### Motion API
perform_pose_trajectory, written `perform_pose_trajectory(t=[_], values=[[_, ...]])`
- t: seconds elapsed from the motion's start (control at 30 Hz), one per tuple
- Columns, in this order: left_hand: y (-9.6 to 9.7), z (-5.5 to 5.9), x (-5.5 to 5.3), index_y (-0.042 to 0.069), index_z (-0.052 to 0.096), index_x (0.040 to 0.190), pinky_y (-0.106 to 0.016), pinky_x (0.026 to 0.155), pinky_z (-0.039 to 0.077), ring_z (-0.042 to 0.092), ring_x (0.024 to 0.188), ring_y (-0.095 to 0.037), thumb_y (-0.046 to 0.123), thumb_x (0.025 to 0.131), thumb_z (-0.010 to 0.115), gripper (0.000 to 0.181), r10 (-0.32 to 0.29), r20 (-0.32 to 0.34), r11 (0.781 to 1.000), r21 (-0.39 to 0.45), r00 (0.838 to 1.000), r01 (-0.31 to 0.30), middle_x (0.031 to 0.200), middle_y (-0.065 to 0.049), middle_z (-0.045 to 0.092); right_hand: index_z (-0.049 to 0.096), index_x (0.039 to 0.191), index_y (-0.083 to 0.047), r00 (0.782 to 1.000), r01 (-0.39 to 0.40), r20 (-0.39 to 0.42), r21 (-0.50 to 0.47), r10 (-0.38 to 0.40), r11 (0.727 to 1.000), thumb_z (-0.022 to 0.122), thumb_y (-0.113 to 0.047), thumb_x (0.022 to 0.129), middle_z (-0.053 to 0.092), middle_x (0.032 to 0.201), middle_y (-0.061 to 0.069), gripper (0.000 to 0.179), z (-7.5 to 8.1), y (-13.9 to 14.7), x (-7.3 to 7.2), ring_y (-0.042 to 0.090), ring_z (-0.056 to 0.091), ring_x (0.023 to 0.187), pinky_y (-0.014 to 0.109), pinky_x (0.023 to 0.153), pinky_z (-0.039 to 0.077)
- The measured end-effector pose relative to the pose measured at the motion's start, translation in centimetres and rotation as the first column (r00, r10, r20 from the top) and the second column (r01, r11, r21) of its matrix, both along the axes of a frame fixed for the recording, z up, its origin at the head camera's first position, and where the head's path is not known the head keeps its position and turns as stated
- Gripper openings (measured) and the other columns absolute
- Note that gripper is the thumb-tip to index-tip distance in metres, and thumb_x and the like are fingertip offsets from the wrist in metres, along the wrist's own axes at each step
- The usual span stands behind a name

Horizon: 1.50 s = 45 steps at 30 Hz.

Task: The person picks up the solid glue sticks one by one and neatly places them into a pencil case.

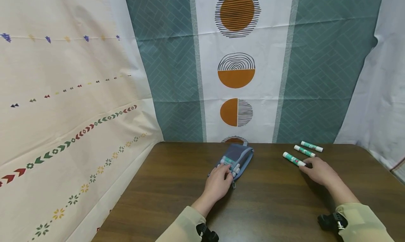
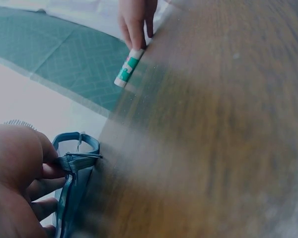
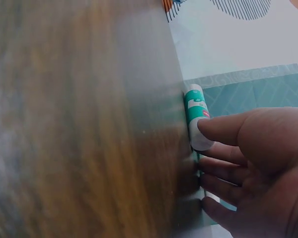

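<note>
A blue zippered pouch (image 1: 235,151) lies toward the far side of the table, its zipper open and several white and green glue sticks (image 1: 227,160) showing inside. My left hand (image 1: 218,183) holds its near end; in the left wrist view the thumb and a finger pinch the pouch's edge (image 2: 74,161) by the zipper. To the right, three glue sticks lie slantwise on the table. My right hand (image 1: 320,171) pinches the white end of the nearest glue stick (image 1: 292,158) between thumb and finger. Beyond it lie the middle glue stick (image 1: 304,150) and the farthest glue stick (image 1: 312,146).
The brown wooden table (image 1: 269,207) ends at a back edge just behind the pouch and glue sticks. A green and white patterned curtain (image 1: 172,77) hangs behind it. Pale cloths hang at the left (image 1: 79,129) and right sides.
</note>
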<state>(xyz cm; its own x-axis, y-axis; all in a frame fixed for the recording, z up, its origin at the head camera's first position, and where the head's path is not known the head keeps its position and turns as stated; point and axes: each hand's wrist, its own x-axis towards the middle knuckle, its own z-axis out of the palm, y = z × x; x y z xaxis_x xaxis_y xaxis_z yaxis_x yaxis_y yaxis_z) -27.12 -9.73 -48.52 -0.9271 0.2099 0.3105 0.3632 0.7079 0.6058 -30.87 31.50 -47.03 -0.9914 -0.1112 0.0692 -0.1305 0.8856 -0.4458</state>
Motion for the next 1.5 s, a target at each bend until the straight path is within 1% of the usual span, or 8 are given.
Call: perform_pose_trajectory(t=[0.17,0.57,0.87,0.93,1.1,1.17,1.33,1.5], values=[[0.0,0.0,0.0,0.009,0.078,0.106,-0.058,0.127,0.037,0.054,0.150,-0.038,0.014,0.106,0.062,0.016,0.001,0.003,1.000,-0.001,1.000,-0.001,0.149,-0.014,0.069,0.068,0.122,0.016,1.000,0.024,0.010,-0.006,-0.024,1.000,0.069,-0.025,0.106,0.066,0.124,0.040,0.043,0.1,-0.1,0.2,0.061,0.063,0.114,0.072,0.093,0.052],[0.0,0.0,0.0,0.009,0.077,0.105,-0.059,0.128,0.036,0.053,0.151,-0.038,0.013,0.106,0.062,0.016,-0.004,0.002,1.000,0.008,1.000,0.004,0.149,-0.013,0.069,0.068,0.122,0.015,0.998,0.050,0.045,0.009,-0.050,0.999,0.071,-0.027,0.105,0.067,0.123,0.039,0.046,0.9,-0.2,0.5,0.056,0.066,0.108,0.070,0.089,0.053],[0.0,0.0,-0.1,0.010,0.077,0.103,-0.058,0.127,0.037,0.054,0.151,-0.036,0.014,0.106,0.062,0.016,-0.002,-0.001,1.000,0.003,1.000,0.002,0.149,-0.012,0.070,0.068,0.128,0.010,0.993,0.096,0.068,0.007,-0.096,0.995,0.068,-0.035,0.108,0.064,0.131,0.040,0.049,1.3,-0.3,0.9,0.054,0.065,0.108,0.067,0.082,0.054],[-0.1,0.0,0.0,0.010,0.076,0.100,-0.058,0.128,0.037,0.054,0.151,-0.036,0.014,0.106,0.061,0.016,-0.005,-0.006,1.000,0.002,1.000,0.005,0.149,-0.012,0.070,0.068,0.129,0.009,0.993,0.099,0.069,0.003,-0.099,0.995,0.067,-0.036,0.108,0.063,0.132,0.040,0.050,1.3,-0.3,1.0,0.056,0.064,0.110,0.067,0.081,0.054],[0.0,-0.2,0.0,0.013,0.072,0.092,-0.057,0.127,0.037,0.055,0.150,-0.037,0.012,0.104,0.060,0.017,-0.005,-0.028,1.000,-0.006,1.000,0.005,0.148,-0.012,0.070,0.069,0.129,0.008,0.995,0.086,0.045,-0.006,-0.086,0.996,0.065,-0.037,0.109,0.065,0.132,0.039,0.050,1.7,-0.7,1.1,0.058,0.064,0.113,0.069,0.083,0.054],[0.0,-0.2,0.0,0.013,0.071,0.091,-0.057,0.127,0.037,0.055,0.150,-0.037,0.012,0.104,0.060,0.017,-0.003,-0.029,1.000,-0.004,1.000,0.003,0.148,-0.012,0.070,0.070,0.129,0.008,0.996,0.081,0.033,-0.007,-0.080,0.997,0.066,-0.039,0.108,0.065,0.131,0.038,0.051,1.9,-1.0,1.1,0.058,0.064,0.112,0.068,0.082,0.054],[0.0,-0.1,0.1,0.013,0.072,0.092,-0.057,0.127,0.037,0.054,0.150,-0.038,0.012,0.105,0.060,0.018,-0.005,-0.020,1.000,0.005,1.000,0.005,0.148,-0.013,0.070,0.070,0.129,0.007,0.997,0.073,0.017,-0.014,-0.073,0.997,0.068,-0.039,0.107,0.068,0.128,0.036,0.051,2.4,-1.8,1.2,0.050,0.066,0.104,0.063,0.079,0.054],[0.0,0.0,0.1,0.013,0.072,0.094,-0.057,0.128,0.036,0.053,0.151,-0.037,0.012,0.106,0.059,0.017,-0.006,-0.013,1.000,0.003,1.000,0.006,0.149,-0.012,0.069,0.074,0.126,0.004,0.998,0.054,-0.020,-0.029,-0.055,0.998,0.069,-0.036,0.106,0.073,0.119,0.028,0.045,2.8,-2.8,1.4,0.043,0.066,0.098,0.060,0.076,0.053]])
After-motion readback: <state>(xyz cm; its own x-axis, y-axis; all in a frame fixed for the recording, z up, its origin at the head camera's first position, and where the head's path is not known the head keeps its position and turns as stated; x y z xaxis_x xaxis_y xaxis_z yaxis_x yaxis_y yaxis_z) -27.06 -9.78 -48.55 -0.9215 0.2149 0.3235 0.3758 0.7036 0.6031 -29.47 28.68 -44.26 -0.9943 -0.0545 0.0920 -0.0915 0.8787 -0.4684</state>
